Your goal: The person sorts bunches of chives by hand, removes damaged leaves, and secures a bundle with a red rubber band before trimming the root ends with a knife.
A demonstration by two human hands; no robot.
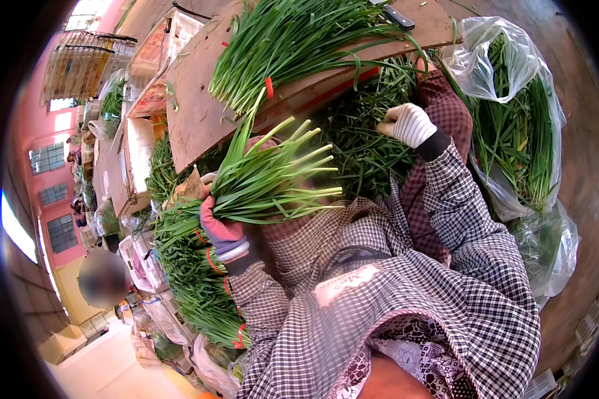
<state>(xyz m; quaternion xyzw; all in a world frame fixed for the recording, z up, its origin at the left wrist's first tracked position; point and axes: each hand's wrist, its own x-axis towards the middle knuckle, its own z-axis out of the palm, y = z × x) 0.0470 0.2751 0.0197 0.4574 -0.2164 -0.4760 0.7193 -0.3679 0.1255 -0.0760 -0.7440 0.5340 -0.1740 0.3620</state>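
Observation:
My left hand (223,231), in a pink and purple glove, is closed round a loose bunch of garlic chives (266,176). Their pale cut ends fan out to the right in front of my body. To the right, my right hand (409,125) has a white wrap or glove and curled fingers; I cannot make out whether anything is in them. Below it lies a heap of loose green leaves (363,156) between my legs. A large pile of garlic chives (299,46) rests on a brown board (192,116) ahead, one bundle tied with a red band (269,88).
Several tied bundles of chives (199,286) are stacked by my left side. A clear plastic bag (549,126) full of greens stands at the right. A dark-handled knife (399,18) lies at the board's far edge. Crates (136,153) and a blurred person (104,279) are at the left.

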